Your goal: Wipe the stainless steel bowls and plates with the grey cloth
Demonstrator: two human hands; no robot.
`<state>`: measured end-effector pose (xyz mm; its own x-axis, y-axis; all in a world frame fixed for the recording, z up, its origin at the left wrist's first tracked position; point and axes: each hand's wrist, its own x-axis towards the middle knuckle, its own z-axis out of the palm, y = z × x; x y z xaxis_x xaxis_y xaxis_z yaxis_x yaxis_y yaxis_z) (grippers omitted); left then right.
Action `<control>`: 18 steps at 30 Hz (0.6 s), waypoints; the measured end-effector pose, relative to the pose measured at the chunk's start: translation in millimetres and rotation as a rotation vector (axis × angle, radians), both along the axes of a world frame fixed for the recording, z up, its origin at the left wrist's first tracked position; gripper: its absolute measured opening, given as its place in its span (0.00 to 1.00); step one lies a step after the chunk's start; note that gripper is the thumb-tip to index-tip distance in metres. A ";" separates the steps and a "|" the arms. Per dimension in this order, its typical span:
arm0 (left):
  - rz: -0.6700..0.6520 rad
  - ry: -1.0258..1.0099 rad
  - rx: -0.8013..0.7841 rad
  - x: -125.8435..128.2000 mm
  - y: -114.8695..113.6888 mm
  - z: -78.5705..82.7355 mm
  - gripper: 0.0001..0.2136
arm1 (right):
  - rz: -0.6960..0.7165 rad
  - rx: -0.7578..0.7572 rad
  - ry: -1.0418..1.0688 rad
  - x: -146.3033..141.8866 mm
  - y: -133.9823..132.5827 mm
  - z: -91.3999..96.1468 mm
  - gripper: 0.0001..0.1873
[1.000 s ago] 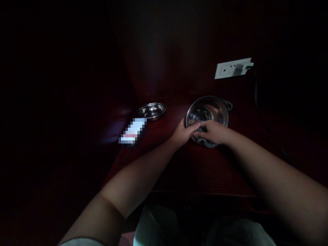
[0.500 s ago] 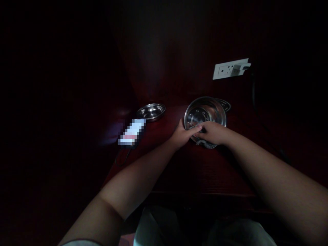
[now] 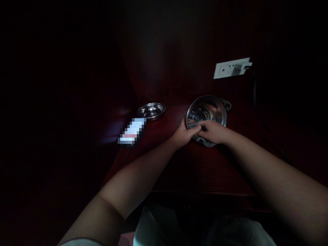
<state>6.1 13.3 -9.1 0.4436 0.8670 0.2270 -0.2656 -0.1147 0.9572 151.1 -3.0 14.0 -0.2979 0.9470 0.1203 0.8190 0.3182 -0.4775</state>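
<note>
Patterned cloth (image 3: 208,142) now shows more clearly inside the near rim of the tilted steel pot (image 3: 215,112) than half a second ago, just beside the left thumb. The pot is right of middle toward the table's (image 3: 205,174) far edge, mouth facing the viewer. The left hand (image 3: 183,136) is clamped on the pot's left side, thumb over the rim, other fingers hidden outside. The right hand (image 3: 213,132) has its fingers bunched on the cloth, which lies under them and hangs below the rim. Near the table's left edge lies a phone (image 3: 132,131), with a metal bowl (image 3: 151,118) beyond it.
</note>
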 end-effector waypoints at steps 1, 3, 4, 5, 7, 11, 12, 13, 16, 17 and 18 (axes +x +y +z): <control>0.002 0.000 -0.001 0.0 -0.1 0.2 0.22 | 0.000 0.003 -0.007 -0.1 -0.2 0.2 0.12; -0.005 -0.003 -0.001 -0.1 0.1 0.6 0.22 | -0.006 0.001 -0.025 -0.1 -0.4 1.0 0.12; -0.011 -0.002 -0.002 -0.2 0.3 0.8 0.22 | -0.011 -0.004 -0.036 0.0 -0.3 1.4 0.12; -0.018 -0.002 -0.003 -0.4 0.7 0.9 0.22 | -0.019 -0.011 -0.047 0.3 -0.2 1.7 0.12; -0.025 0.001 -0.008 -0.8 1.7 1.1 0.22 | -0.032 -0.022 -0.071 1.3 0.4 1.9 0.13; -0.026 0.013 -0.002 -1.7 4.3 0.9 0.21 | -0.047 -0.011 -0.114 3.0 1.4 1.0 0.13; -0.026 0.015 -0.001 -1.9 4.8 0.9 0.21 | -0.048 -0.004 -0.119 3.1 1.5 0.7 0.13; -0.025 0.014 -0.002 -1.9 5.2 0.8 0.21 | -0.046 0.004 -0.118 3.0 1.3 0.5 0.13; -0.025 -0.010 -0.009 -1.8 5.4 0.6 0.21 | -0.020 0.012 -0.098 1.8 0.6 0.4 0.13; -0.024 -0.022 -0.004 -1.8 5.0 0.6 0.22 | -0.009 0.009 -0.091 1.3 0.3 0.5 0.12; -0.018 -0.031 0.001 -1.9 4.6 0.7 0.24 | 0.000 0.005 -0.084 0.8 0.1 0.7 0.12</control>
<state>4.2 17.8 -8.5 0.4522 0.8584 0.2421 -0.2973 -0.1108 0.9483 151.9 -2.9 14.6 -0.3075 0.9463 0.0999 0.8558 0.3209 -0.4058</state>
